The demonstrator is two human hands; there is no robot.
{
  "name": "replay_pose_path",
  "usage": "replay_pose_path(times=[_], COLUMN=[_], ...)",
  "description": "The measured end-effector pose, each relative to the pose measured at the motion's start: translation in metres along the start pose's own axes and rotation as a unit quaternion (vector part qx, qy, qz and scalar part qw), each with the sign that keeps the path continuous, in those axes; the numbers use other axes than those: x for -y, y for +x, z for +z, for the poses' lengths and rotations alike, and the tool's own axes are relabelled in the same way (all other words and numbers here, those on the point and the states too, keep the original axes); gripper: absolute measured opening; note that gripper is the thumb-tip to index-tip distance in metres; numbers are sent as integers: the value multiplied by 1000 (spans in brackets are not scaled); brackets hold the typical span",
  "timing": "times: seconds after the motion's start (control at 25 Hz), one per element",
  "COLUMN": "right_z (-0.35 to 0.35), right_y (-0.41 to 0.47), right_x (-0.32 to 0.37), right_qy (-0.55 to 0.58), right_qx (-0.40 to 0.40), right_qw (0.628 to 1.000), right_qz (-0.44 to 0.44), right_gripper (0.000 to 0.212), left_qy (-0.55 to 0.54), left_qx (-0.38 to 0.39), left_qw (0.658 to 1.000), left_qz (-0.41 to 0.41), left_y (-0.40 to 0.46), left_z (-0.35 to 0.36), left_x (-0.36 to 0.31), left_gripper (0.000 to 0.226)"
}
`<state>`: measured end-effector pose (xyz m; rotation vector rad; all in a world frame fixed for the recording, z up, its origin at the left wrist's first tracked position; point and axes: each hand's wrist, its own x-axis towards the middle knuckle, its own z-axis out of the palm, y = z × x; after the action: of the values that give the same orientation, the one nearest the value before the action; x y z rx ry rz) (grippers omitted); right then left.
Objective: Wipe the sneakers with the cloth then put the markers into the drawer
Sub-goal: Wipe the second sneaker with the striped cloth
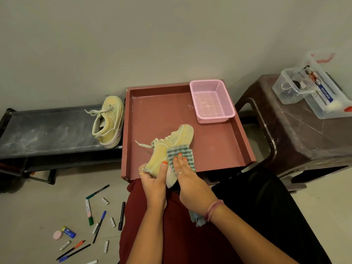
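Wiping one sneaker over the drawer

I held the sneaker point(167, 149) by its heel in my left hand point(155, 180), fingers curled round it, above the drawer's point(219, 149) near edge; my right hand point(187, 180) pressed the checked cloth point(181, 155) on its side, fingers straight. Markers point(89, 211) lay on the floor left of the drawer.

Looks like a room in a home, down at floor level: plain grey wall point(133, 35), pale tiled floor point(38, 206), low black shoe rack point(47, 130) carrying a sneaker point(109, 121), brown plastic stool point(304, 130) with clear storage boxes point(314, 92), markers point(89, 212) scattered about.
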<state>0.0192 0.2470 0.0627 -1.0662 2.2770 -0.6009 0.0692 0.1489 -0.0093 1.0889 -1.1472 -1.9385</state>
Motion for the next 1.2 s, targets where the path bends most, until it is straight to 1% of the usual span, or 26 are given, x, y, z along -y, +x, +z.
replay_pose_path(times=[0.04, 0.12, 0.24, 0.36, 0.48, 0.6, 0.68, 0.76, 0.84, 0.88, 0.96, 1.08, 1.2], right_z=[4, 5, -9, -23, -37, -46, -41, -28, -15, -15, -23, -33, -35], right_y=[3, 20, 58, 87, 108, 131, 139, 135, 122, 118, 124, 147, 160], right_x=[-4, -22, -50, -67, -79, -85, -81, -79, -80, -82, -90, -99, -99], right_qy=[-21, -49, -41, -36, -20, -19, -39, -73, -119, -135, -164, -212, -197], right_qx=[-13, -23, 10, 31, 8, 1, 4, 11, 17, 15, 17, 39, 60], right_qw=[1000, 998, 998, 997, 996, 996, 996, 996, 993, 991, 986, 976, 978], right_qz=[0, 25, 43, 57, 90, 89, 79, 49, 9, -6, -26, -25, -10], right_gripper=[78, 75, 68, 72, 74, 69, 67, 63, 59, 59, 61, 63, 72], left_qy=[12, 44, 81, 114, 180, 229, 237, 241, 274, 295, 334, 345, 351], left_qx=[6, 23, 33, 56, 98, 140, 143, 149, 155, 151, 138, 145, 147], left_qw=[1000, 999, 996, 991, 977, 959, 957, 956, 947, 940, 929, 923, 921], left_qz=[4, 13, 21, 28, 56, 85, 88, 73, 72, 77, 82, 93, 87], left_y=[1, 0, 2, 7, 5, 4, 7, 10, 12, 13, 13, 8, 11], left_z=[0, 2, 3, -1, 0, 1, 0, 1, 3, 4, 8, 13, 13], left_x=[1, 4, 7, 13, 17, 19, 23, 29, 34, 37, 41, 38, 41], left_gripper=[26, 29, 35, 42, 42, 42, 52, 70, 88, 92, 90, 72, 72])
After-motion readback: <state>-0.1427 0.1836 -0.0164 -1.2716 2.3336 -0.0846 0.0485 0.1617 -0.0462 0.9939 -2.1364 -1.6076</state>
